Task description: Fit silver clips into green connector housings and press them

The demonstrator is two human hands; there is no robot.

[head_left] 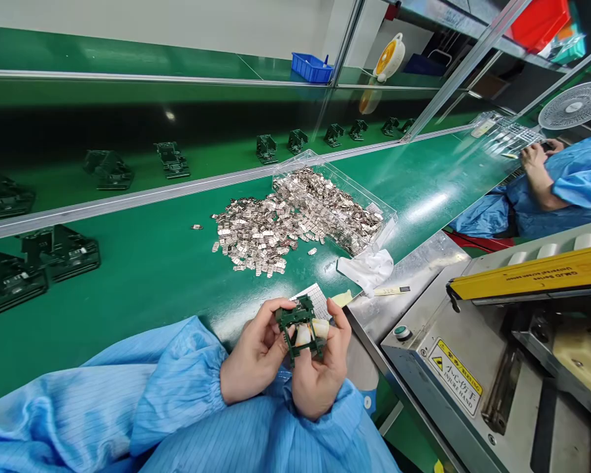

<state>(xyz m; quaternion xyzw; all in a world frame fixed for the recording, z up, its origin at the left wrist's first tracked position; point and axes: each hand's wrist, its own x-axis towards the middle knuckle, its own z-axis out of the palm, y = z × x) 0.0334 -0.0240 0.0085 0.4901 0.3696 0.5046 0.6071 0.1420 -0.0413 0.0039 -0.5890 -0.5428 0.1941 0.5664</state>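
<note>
Between my two hands, close to my body, is a dark green plastic frame (299, 320) with openings through it. My left hand (253, 358) grips its left side between thumb and fingers. On the other side my right hand (322, 374) holds it, with its thumb across the frame's opening and whitish covers on some fingertips. A white gridded sheet (316, 299) lies just beyond the frame. Farther out, a heap of small silvery metal pieces (256, 236) spreads over the green table (162, 263). More of these pieces fill a clear plastic tray (390, 220), which appears tipped toward the heap.
Similar green frames (73, 253) stand at left, with others (266, 150) beyond the metal rail (177, 187). A white glove (369, 268) and cutter-like tool (391, 290) lie by the tray. A machine (453, 368) with a yellow bar borders the right; a co-worker (561, 184) sits beyond.
</note>
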